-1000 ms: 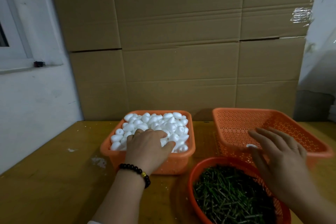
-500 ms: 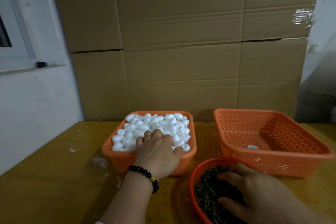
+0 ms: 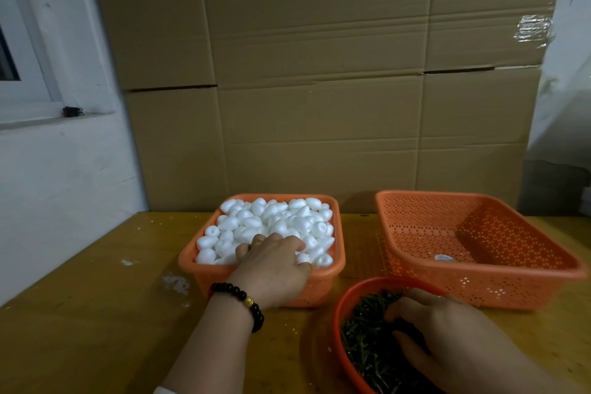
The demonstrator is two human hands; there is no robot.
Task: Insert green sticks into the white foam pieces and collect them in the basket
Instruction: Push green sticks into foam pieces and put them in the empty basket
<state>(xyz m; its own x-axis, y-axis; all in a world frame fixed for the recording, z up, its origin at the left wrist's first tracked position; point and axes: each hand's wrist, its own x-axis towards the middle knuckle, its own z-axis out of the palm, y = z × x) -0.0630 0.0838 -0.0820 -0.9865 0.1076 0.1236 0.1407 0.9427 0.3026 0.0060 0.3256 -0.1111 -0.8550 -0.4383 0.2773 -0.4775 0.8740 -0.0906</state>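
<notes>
1. A square orange basket (image 3: 323,285) stands on the wooden surface (image 3: 96,313), left of centre, heaped to the rim with white foam pieces (image 3: 271,221), small and egg-shaped.
2. The left hand (image 3: 271,269) reaches over the near wall of that basket, palm down, fingers curled into the heap; they touch foam pieces, but whether they have closed round one cannot be told, since the fingertips are buried. A ring (image 3: 256,242) sits on one finger and a dark beaded bracelet (image 3: 241,301) with one gold bead circles the wrist.
3. A round red-orange bowl (image 3: 339,317) sits at the near right, cut off by the lower frame edge, filled with a tangled mass of green sticks (image 3: 364,342).
4. The right hand (image 3: 447,336) lies in that bowl, fingers bent down among the sticks; the fingertips are hidden, so whether any stick is gripped cannot be told.
5. A larger perforated orange basket (image 3: 415,234) stands at the far right, just beyond the bowl and apart from the foam basket. It holds only one small pale object (image 3: 444,257) on its floor, too small to identify.
6. Flattened cardboard boxes (image 3: 319,74) stand behind the baskets; a white wall with a window ledge (image 3: 48,115) is on the left.
</notes>
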